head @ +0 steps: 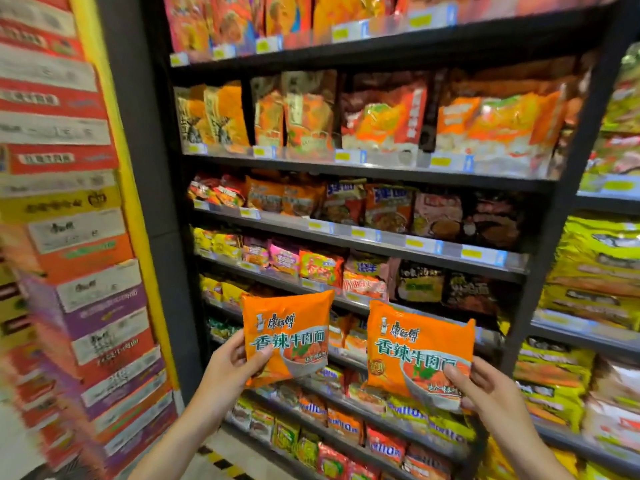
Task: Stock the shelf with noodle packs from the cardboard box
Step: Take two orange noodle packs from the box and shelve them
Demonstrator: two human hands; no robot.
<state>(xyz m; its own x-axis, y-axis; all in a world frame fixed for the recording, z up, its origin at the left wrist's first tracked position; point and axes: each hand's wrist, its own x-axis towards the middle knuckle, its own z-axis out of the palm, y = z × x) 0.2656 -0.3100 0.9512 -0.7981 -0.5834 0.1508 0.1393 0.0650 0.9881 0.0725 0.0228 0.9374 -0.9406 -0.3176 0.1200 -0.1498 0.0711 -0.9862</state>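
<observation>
Holding two orange noodle packs, left hand (231, 363) gripping one pack (286, 336), right hand (485, 386) the other pack (417, 351).

Bright, even light; edges blurred and warped.

Both orange noodle packs, the left pack (287, 337) and the right pack (419, 355), look like thin plastic film, glossy and faintly crinkled, with crimped top seams. The shelf (363, 171) has dark, matt, smooth boards and uprights, seemingly painted metal. Along its front edges run clear, shiny plastic label strips (415, 244). The packets on the boards gleam like foil or plastic wrap. At the left, the stacked cartons (79, 237) look like printed cardboard, matt
</observation>
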